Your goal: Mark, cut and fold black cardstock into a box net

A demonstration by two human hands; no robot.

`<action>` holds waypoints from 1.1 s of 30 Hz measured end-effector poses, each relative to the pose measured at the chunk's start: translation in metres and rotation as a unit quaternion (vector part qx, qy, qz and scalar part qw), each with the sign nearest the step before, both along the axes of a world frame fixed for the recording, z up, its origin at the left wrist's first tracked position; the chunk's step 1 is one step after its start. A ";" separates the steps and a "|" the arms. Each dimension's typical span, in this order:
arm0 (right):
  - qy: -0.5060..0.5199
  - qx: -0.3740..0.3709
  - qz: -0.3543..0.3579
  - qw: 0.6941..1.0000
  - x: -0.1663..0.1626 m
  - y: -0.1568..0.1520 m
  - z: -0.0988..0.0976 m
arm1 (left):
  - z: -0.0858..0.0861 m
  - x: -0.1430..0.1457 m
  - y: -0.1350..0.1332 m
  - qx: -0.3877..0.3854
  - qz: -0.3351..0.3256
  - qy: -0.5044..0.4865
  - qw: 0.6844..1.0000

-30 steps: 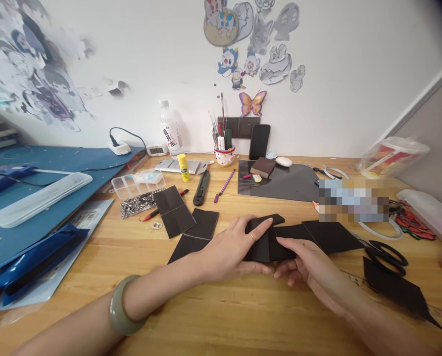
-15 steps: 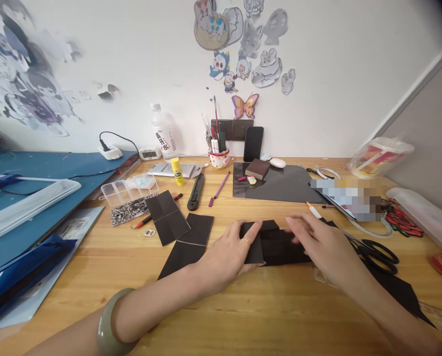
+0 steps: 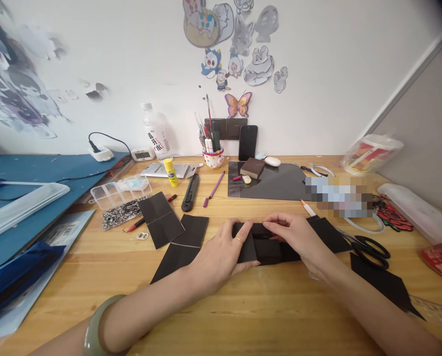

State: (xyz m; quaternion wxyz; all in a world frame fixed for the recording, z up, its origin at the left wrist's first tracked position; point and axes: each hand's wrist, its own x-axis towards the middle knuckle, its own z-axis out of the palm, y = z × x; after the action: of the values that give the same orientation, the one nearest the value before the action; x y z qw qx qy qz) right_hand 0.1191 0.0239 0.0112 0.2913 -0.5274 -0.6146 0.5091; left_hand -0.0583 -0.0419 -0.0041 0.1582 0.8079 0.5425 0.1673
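My left hand [image 3: 222,247], wearing a ring, is closed around a folded piece of black card [image 3: 247,251]. Its fingers lie over the far edge and its thumb is at the near edge. To the right, a black card strip [image 3: 268,251] with raised sides continues from that piece. At the strip's far side, my right hand [image 3: 295,235] has thumb and forefinger brought together on the black card edge; the other fingers are bent. More black card pieces [image 3: 161,220] lie left of my left hand, creased across the middle.
Black-handled scissors [image 3: 371,249] and a black offcut [image 3: 386,282] lie on the right. A cutter knife [image 3: 190,193], a glue stick [image 3: 171,173] and a purple pen [image 3: 214,189] are beyond the cards. Metal rings [image 3: 120,215] fill a clear tray at left.
My right hand has moved left and closed its fingertips on the strip's far edge. My left hand keeps its hold. The whole view has shifted slightly.
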 end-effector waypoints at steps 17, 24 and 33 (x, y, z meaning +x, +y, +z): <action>-0.247 0.183 -0.101 0.946 0.044 -0.003 0.025 | -0.001 0.002 0.003 0.080 -0.033 0.057 0.995; -0.461 0.150 -0.128 0.865 0.100 -0.012 0.006 | -0.001 -0.002 0.002 0.056 -0.053 0.034 0.996; 0.074 -0.030 -0.159 0.984 0.061 -0.027 0.028 | 0.001 -0.002 0.001 0.055 -0.056 0.029 0.996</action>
State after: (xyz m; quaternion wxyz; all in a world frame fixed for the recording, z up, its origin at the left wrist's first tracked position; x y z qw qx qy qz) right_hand 0.1805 -0.0028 0.0389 0.3972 -0.5878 -0.4843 0.5120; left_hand -0.0602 -0.0413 -0.0031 0.1072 0.8491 0.4906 0.1639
